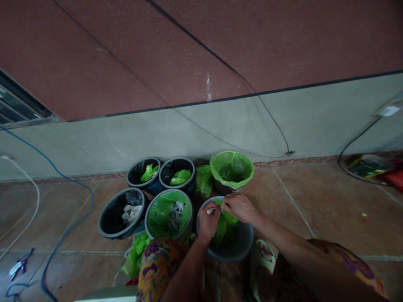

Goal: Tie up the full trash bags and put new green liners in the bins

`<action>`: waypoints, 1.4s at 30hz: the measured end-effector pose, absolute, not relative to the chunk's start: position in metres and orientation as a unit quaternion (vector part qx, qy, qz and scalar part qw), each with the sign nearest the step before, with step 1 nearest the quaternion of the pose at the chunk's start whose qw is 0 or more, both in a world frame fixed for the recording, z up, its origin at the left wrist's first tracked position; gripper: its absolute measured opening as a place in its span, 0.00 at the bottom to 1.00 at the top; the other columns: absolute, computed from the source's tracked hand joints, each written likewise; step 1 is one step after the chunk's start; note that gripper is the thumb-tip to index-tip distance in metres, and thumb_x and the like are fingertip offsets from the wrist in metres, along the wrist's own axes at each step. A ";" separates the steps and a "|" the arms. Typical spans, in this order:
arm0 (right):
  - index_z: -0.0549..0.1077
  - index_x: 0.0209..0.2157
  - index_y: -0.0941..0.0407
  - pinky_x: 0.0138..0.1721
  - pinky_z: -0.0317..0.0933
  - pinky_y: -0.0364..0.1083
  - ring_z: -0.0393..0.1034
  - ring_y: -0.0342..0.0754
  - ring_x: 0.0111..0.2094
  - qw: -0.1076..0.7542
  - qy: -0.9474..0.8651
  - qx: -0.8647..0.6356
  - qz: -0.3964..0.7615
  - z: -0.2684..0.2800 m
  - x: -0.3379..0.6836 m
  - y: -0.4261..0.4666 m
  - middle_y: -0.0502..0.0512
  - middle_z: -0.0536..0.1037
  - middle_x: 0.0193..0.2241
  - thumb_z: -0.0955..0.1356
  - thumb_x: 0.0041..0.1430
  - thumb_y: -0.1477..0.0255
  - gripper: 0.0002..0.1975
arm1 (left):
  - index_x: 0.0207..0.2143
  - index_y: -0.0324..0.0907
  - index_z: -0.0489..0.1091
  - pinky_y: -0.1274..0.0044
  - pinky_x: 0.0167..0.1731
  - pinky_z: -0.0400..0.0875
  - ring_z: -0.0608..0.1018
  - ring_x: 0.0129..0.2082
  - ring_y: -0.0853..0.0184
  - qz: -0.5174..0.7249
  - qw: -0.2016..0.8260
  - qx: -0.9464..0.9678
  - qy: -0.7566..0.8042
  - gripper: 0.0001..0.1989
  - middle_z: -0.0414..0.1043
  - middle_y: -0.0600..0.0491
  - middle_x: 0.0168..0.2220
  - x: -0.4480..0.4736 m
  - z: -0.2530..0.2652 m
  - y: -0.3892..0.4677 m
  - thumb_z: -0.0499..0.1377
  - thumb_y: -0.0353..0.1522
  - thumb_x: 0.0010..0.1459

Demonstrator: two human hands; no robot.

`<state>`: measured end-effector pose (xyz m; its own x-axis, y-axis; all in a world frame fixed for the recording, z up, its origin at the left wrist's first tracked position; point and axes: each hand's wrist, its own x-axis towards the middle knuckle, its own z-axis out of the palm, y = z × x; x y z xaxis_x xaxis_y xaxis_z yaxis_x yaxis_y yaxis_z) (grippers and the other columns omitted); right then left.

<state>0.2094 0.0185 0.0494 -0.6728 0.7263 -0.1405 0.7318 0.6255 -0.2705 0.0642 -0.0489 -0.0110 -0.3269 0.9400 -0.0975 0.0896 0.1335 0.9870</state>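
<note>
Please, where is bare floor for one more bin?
Between the wall-side green-lined bin and far-right black cable; also between the blue cable and knee-side green bag. Crowded: left of the left hand, among bins.

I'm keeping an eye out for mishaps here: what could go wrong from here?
The thin green bag might tear where the left hand and right hand work close together at its top. The grey bin holding it could be knocked, since a shoe is close beside it. The blue cable trailing across the floor may catch a foot if the person steps left.
</note>
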 end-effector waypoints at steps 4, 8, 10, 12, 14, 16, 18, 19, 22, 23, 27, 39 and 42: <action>0.77 0.33 0.57 0.40 0.59 0.43 0.75 0.49 0.40 0.012 0.890 0.420 -0.175 0.049 0.211 0.021 0.58 0.81 0.36 0.62 0.64 0.73 0.13 | 0.23 0.41 0.73 0.77 0.30 0.67 0.72 0.26 0.69 0.521 0.411 0.406 0.629 0.07 0.73 0.55 0.23 0.062 -0.012 -0.051 0.62 0.32 0.52; 0.79 0.37 0.57 0.41 0.59 0.44 0.75 0.50 0.39 0.001 0.861 0.443 -0.248 0.041 0.211 0.027 0.59 0.82 0.37 0.61 0.64 0.72 0.14 | 0.24 0.41 0.74 0.77 0.30 0.67 0.73 0.26 0.69 0.519 0.407 0.411 0.629 0.06 0.74 0.55 0.24 0.060 -0.011 -0.052 0.62 0.32 0.52; 0.79 0.42 0.57 0.41 0.60 0.43 0.74 0.48 0.40 -0.023 0.844 0.445 -0.298 0.036 0.211 0.030 0.58 0.82 0.39 0.61 0.64 0.73 0.15 | 0.24 0.41 0.74 0.77 0.30 0.68 0.73 0.26 0.69 0.519 0.399 0.413 0.633 0.06 0.74 0.55 0.24 0.060 -0.011 -0.053 0.62 0.32 0.53; 0.79 0.42 0.57 0.38 0.60 0.42 0.73 0.47 0.37 -0.028 0.831 0.433 -0.348 0.031 0.211 0.032 0.56 0.82 0.36 0.62 0.63 0.73 0.14 | 0.24 0.41 0.74 0.77 0.31 0.68 0.73 0.26 0.69 0.519 0.396 0.416 0.633 0.06 0.74 0.55 0.23 0.060 -0.011 -0.053 0.62 0.32 0.54; 0.79 0.37 0.58 0.32 0.59 0.42 0.71 0.46 0.31 -0.014 0.815 0.421 -0.399 0.027 0.210 0.032 0.54 0.80 0.30 0.62 0.63 0.72 0.14 | 0.25 0.41 0.74 0.77 0.32 0.69 0.74 0.27 0.69 0.518 0.398 0.420 0.630 0.06 0.74 0.55 0.24 0.061 -0.010 -0.052 0.62 0.31 0.53; 0.78 0.32 0.59 0.28 0.57 0.41 0.68 0.44 0.26 -0.008 0.791 0.417 -0.447 0.024 0.209 0.031 0.52 0.77 0.24 0.62 0.63 0.70 0.14 | 0.26 0.41 0.75 0.76 0.33 0.70 0.75 0.28 0.68 0.517 0.402 0.419 0.629 0.04 0.76 0.54 0.26 0.062 -0.009 -0.052 0.62 0.31 0.53; 0.77 0.30 0.59 0.26 0.57 0.40 0.66 0.43 0.24 -0.024 0.766 0.416 -0.490 0.020 0.208 0.030 0.50 0.74 0.22 0.62 0.62 0.69 0.14 | 0.27 0.41 0.75 0.76 0.35 0.71 0.76 0.30 0.67 0.517 0.401 0.415 0.632 0.04 0.77 0.53 0.27 0.063 -0.008 -0.051 0.61 0.31 0.53; 0.76 0.29 0.59 0.26 0.57 0.40 0.65 0.42 0.23 -0.034 0.753 0.415 -0.510 0.019 0.208 0.030 0.50 0.73 0.21 0.63 0.62 0.69 0.14 | 0.27 0.41 0.75 0.76 0.35 0.71 0.76 0.30 0.67 0.515 0.401 0.415 0.634 0.04 0.77 0.53 0.28 0.063 -0.007 -0.051 0.61 0.31 0.53; 0.76 0.29 0.59 0.25 0.59 0.39 0.65 0.41 0.23 -0.054 0.726 0.423 -0.540 0.017 0.207 0.030 0.48 0.72 0.20 0.64 0.61 0.69 0.12 | 0.28 0.40 0.75 0.76 0.35 0.71 0.76 0.30 0.67 0.503 0.405 0.427 0.632 0.04 0.77 0.53 0.28 0.064 -0.003 -0.051 0.61 0.31 0.53; 0.76 0.30 0.59 0.25 0.58 0.39 0.65 0.41 0.22 -0.053 0.725 0.429 -0.537 0.017 0.207 0.030 0.49 0.73 0.20 0.64 0.61 0.69 0.12 | 0.28 0.40 0.75 0.76 0.35 0.71 0.76 0.30 0.67 0.499 0.408 0.433 0.631 0.04 0.77 0.53 0.28 0.064 -0.002 -0.052 0.61 0.31 0.53; 0.79 0.30 0.59 0.28 0.57 0.40 0.67 0.42 0.25 -0.027 0.782 0.442 -0.439 0.026 0.205 0.030 0.52 0.77 0.23 0.66 0.60 0.71 0.10 | 0.26 0.41 0.72 0.77 0.31 0.68 0.74 0.27 0.68 0.480 0.406 0.438 0.642 0.04 0.74 0.55 0.25 0.064 -0.002 -0.053 0.60 0.31 0.53; 0.80 0.34 0.55 0.36 0.58 0.43 0.73 0.47 0.36 -0.004 0.847 0.428 -0.315 0.036 0.210 0.035 0.54 0.82 0.32 0.67 0.60 0.72 0.09 | 0.22 0.43 0.67 0.78 0.26 0.62 0.68 0.22 0.71 0.456 0.420 0.435 0.653 0.08 0.68 0.58 0.20 0.062 -0.005 -0.051 0.60 0.33 0.53; 0.80 0.33 0.55 0.38 0.59 0.43 0.74 0.49 0.37 -0.005 0.860 0.418 -0.293 0.040 0.214 0.037 0.55 0.82 0.32 0.67 0.60 0.71 0.08 | 0.23 0.42 0.68 0.79 0.25 0.61 0.68 0.21 0.71 0.453 0.427 0.440 0.648 0.09 0.68 0.58 0.20 0.062 -0.008 -0.050 0.61 0.34 0.54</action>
<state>0.2136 0.0366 0.0401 -0.6504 0.7220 -0.2358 0.7156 0.4785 -0.5089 0.0616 -0.0498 -0.0082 -0.2486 0.9560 -0.1555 0.1828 0.2040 0.9617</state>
